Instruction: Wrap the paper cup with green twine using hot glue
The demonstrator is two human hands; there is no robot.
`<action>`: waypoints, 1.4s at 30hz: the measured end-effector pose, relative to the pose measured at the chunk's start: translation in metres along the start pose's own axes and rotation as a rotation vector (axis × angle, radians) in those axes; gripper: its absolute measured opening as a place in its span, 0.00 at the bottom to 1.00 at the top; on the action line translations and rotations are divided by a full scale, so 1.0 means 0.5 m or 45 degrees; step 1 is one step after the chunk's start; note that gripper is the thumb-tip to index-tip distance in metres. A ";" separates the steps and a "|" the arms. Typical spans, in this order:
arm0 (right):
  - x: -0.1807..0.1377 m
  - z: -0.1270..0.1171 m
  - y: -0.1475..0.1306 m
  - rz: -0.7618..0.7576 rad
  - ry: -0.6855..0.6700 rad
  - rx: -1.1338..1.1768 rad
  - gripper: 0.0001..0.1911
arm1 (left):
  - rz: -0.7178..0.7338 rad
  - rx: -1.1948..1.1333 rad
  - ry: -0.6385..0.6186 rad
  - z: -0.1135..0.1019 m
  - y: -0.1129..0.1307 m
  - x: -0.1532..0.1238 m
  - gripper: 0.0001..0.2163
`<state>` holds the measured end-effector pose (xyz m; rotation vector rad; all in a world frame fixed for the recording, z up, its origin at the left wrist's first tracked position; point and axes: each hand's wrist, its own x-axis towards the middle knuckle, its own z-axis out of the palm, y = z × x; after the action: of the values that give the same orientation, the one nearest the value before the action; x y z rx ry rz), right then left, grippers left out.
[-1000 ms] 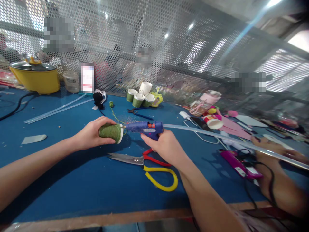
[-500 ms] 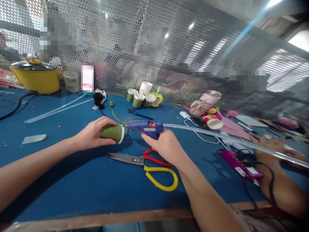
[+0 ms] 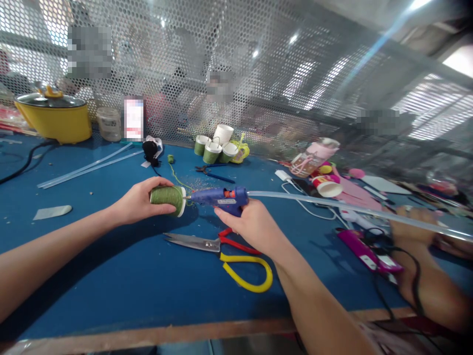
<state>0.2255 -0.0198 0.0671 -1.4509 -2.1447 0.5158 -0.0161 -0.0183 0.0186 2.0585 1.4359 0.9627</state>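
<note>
Head view: work at the middle of the bench point(image 3: 121, 286), between its near edge and the perforated screen point(image 3: 177, 108) along its far edge. The left hand point(image 3: 138, 202) is closed around a green-wrapped cup point(image 3: 166, 198), held sideways with its white end turned toward the right edge. The right hand point(image 3: 254, 222) grips a blue glue gun point(image 3: 218, 198), a long glue stick point(image 3: 295, 197) trailing from its rear toward the right edge; the nozzle is at the white end, though contact cannot be confirmed.

Done, as far as can be judged: green yarn covers most of the visible cup wall. Apparently left: the white end is bare, and a loose yarn strand point(image 3: 179, 180) runs from near the nozzle to a small yarn ball point(image 3: 170, 159) toward the far edge, so the yarn seems not yet cut or fastened. Near the far edge, three green-sided cups point(image 3: 212, 156) with white tops suggest pieces further along; a white cup point(image 3: 223, 132) beside them shows no green on its visible part. Scissors point(image 3: 212, 245) lie open toward the near edge, untouched.
</note>
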 end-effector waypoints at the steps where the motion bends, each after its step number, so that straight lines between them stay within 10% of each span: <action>1: 0.000 0.000 0.000 0.001 0.000 -0.001 0.13 | -0.011 -0.003 -0.001 0.000 0.000 0.000 0.22; 22: 0.008 0.002 0.010 0.074 0.013 0.015 0.14 | 0.484 0.144 -0.108 -0.002 0.011 -0.011 0.19; 42: 0.001 -0.001 0.000 0.032 -0.014 0.028 0.15 | 0.083 0.058 -0.013 0.001 -0.006 -0.001 0.22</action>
<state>0.2254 -0.0192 0.0675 -1.4679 -2.1252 0.5559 -0.0175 -0.0176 0.0160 2.1524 1.4054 0.9522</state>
